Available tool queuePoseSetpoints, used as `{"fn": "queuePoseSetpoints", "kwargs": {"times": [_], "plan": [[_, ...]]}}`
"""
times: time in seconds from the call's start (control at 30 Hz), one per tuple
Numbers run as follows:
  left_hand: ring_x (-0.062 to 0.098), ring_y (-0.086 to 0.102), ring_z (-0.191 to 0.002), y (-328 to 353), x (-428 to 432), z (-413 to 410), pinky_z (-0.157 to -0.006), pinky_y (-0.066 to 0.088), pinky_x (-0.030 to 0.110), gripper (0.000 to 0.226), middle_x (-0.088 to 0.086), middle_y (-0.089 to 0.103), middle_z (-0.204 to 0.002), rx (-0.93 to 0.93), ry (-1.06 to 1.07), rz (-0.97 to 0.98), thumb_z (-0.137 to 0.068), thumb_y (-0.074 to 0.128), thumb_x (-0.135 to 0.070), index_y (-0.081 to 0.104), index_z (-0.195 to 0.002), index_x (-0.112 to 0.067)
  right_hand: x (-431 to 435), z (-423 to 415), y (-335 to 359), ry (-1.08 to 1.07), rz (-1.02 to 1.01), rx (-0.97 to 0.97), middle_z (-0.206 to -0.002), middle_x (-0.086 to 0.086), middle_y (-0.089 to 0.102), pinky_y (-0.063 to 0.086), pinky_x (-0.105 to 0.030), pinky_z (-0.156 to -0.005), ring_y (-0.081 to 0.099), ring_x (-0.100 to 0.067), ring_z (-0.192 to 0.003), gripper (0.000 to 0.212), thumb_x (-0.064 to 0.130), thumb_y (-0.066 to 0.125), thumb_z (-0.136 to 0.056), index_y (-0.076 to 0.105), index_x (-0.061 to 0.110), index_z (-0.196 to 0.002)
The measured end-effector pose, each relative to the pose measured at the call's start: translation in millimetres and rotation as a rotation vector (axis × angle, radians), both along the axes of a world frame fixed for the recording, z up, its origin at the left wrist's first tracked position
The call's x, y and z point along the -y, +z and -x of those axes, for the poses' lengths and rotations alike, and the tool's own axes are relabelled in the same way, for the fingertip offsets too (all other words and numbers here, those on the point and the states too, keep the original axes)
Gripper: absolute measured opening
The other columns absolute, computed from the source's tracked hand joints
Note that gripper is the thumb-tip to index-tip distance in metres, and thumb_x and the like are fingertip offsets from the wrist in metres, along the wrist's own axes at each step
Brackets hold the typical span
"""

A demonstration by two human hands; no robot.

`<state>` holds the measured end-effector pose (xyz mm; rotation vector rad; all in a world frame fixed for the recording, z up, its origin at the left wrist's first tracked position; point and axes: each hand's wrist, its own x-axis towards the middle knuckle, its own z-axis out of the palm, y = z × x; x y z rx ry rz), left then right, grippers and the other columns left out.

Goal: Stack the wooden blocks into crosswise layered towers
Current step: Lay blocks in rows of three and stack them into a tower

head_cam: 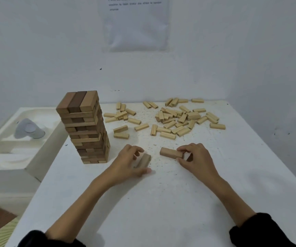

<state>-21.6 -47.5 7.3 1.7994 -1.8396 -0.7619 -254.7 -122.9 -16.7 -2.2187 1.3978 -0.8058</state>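
Skin hides much of both blocks I hold. My left hand [127,162] curls over a brown wooden block [145,159] lying on the white table [161,202], and only the block's far end shows. My right hand [196,157] pinches one end of a second brown block [170,152], whose free end points left; I cannot tell whether it rests on the table or sits just off it. The crosswise tower [84,127] stands just left of my left hand, near the table's left edge, with three blocks side by side on top. Its lower layers blur together. Loose pale blocks [175,118] lie scattered and heaped across the far half of the table, some overlapping. The printed sheet [136,24] on the wall is cut off at the top, and its text is too small to read. Beyond the left edge sits a white tub [42,138] holding a blurred grey object [28,130]. Open tabletop lies between my forearms and to the right of my right hand, out to the right edge.
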Motion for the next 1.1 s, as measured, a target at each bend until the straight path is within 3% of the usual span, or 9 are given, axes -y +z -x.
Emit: {"fn": "queuePoseSetpoints", "kwargs": {"times": [0.13, 0.3, 0.37, 0.43, 0.57, 0.67, 0.83, 0.97, 1.1], "plan": [[0.006, 0.057, -0.091, -10, -6, 12, -0.075, 0.047, 0.013, 0.036, -0.01, 0.059, -0.1, -0.101, 0.003, 0.159, -0.079, 0.075, -0.019, 0.055, -0.106, -0.031, 5, -5, 1, -0.007, -0.052, 0.069, -0.092, 0.011, 0.058, 0.04, -0.021, -0.079, 0.049, -0.009, -0.096, 0.03, 0.018, 0.075, -0.077, 0.068, 0.02, -0.107], [0.001, 0.051, -0.1, -16, -4, 20, -0.083, 0.041, 0.013, 0.022, -0.013, 0.057, -0.107, -0.019, -0.144, 0.291, -0.079, 0.075, -0.019, 0.068, -0.098, -0.028, 7, -9, 1, 0.117, -0.085, 0.064, -0.101, 0.008, 0.068, 0.04, -0.015, -0.079, 0.054, -0.008, -0.101, 0.023, 0.024, 0.072, -0.081, 0.07, 0.026, -0.104], [0.002, 0.043, -0.109, -22, -2, 23, -0.09, 0.035, 0.013, 0.029, -0.017, 0.049, -0.114, 0.043, -0.134, 0.36, -0.079, 0.074, -0.022, 0.065, -0.106, -0.027, 7, -4, 4, 0.13, -0.068, 0.083, -0.105, 0.009, 0.066, 0.036, -0.007, -0.077, 0.054, -0.007, -0.1, 0.021, 0.027, 0.063, -0.088, 0.069, 0.025, -0.108], [0.001, 0.034, -0.116, -23, 2, 22, -0.096, 0.029, 0.013, 0.043, -0.019, 0.042, -0.124, 0.047, -0.124, 0.368, -0.08, 0.073, -0.024, 0.058, -0.12, -0.028, 9, 10, 8, 0.133, -0.103, 0.113, -0.112, 0.012, 0.06, 0.031, -0.011, -0.081, 0.045, -0.006, -0.106, 0.024, 0.029, 0.056, -0.092, 0.065, 0.026, -0.114], [0.006, 0.032, -0.126, -25, 14, 20, -0.105, 0.028, 0.025, 0.066, -0.013, 0.042, -0.135, 0.044, -0.151, 0.248, -0.081, 0.071, -0.032, 0.04, -0.14, -0.027, 14, 51, 10, 0.237, -0.278, 0.056, -0.115, 0.021, 0.054, 0.03, -0.014, -0.09, 0.038, 0.0, -0.112, 0.035, 0.046, 0.059, -0.079, 0.06, 0.041, -0.113], [0.007, 0.042, -0.116, -23, 19, 23, -0.098, 0.035, 0.026, 0.069, -0.014, 0.05, -0.123, 0.013, -0.137, 0.206, -0.08, 0.073, -0.034, 0.039, -0.14, -0.027, 16, 65, 8, 0.212, -0.291, 0.1, -0.109, 0.018, 0.06, 0.035, -0.009, -0.088, 0.046, 0.004, -0.106, 0.032, 0.032, 0.074, -0.073, 0.066, 0.037, -0.104], [0.007, 0.044, -0.111, -20, 17, 23, -0.094, 0.035, 0.022, 0.072, -0.017, 0.053, -0.116, -0.041, -0.131, 0.169, -0.076, 0.078, -0.032, 0.039, -0.137, -0.033, 23, 54, 5, 0.073, -0.217, 0.227, -0.099, 0.007, 0.067, 0.038, -0.007, -0.079, 0.055, -0.008, -0.095, 0.024, 0.016, 0.078, -0.072, 0.07, 0.026, -0.092], [0.007, 0.041, -0.114, -20, 12, 25, -0.1, 0.035, 0.031, 0.076, -0.013, 0.051, -0.123, -0.051, -0.135, 0.142, -0.076, 0.077, -0.035, 0.035, -0.139, -0.033, 22, 29, 3, -0.04, -0.159, 0.22, -0.097, 0.003, 0.064, 0.042, -0.025, -0.079, 0.055, -0.015, -0.089, 0.024, 0.021, 0.079, -0.072, 0.069, 0.026, -0.092], [0.008, 0.021, -0.132, -19, 8, 31, -0.109, 0.017, 0.026, 0.086, -0.007, 0.026, -0.148, 0.055, -0.088, 0.092, -0.078, 0.06, -0.058, 0.02, -0.147, -0.025, 11, 1, -1, 0.038, -0.154, 0.154, -0.099, 0.004, 0.064, 0.044, -0.033, -0.086, 0.053, -0.015, -0.096, 0.023, 0.034, 0.072, -0.077, 0.07, 0.027, -0.099]]}}
